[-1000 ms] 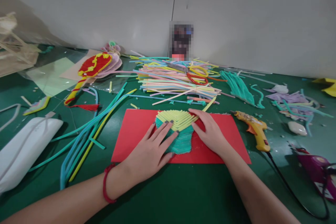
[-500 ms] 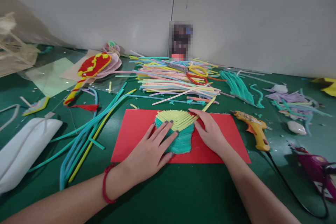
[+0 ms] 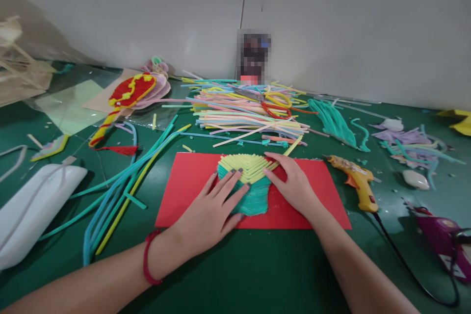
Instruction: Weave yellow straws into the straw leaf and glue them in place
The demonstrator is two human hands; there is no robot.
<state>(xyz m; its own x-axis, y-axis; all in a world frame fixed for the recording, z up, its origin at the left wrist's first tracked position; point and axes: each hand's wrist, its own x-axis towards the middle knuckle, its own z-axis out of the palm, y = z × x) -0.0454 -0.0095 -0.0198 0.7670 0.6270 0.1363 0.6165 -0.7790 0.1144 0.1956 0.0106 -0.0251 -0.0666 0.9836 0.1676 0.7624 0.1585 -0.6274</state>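
Note:
A red sheet (image 3: 184, 191) lies on the green table in front of me. On it sits a fan-shaped piece made of fuzzy sticks, yellow on top (image 3: 246, 165) and teal below (image 3: 255, 199). My left hand (image 3: 213, 208) lies flat on the piece's left side, fingers spread and pressing down. My right hand (image 3: 294, 186) rests flat on the red sheet against the piece's right edge, fingers stretched along the yellow sticks. Neither hand holds anything.
A heap of coloured fuzzy sticks (image 3: 246, 110) lies behind the sheet. A yellow glue gun (image 3: 356, 181) with its cord lies to the right, a purple tool (image 3: 443, 240) beyond it. Long teal and yellow sticks (image 3: 125, 186), a white pouch (image 3: 33, 208) and a red-and-yellow fan (image 3: 127, 95) lie left.
My right hand has shifted very slightly along the piece's right edge. The left hand stays where it was.

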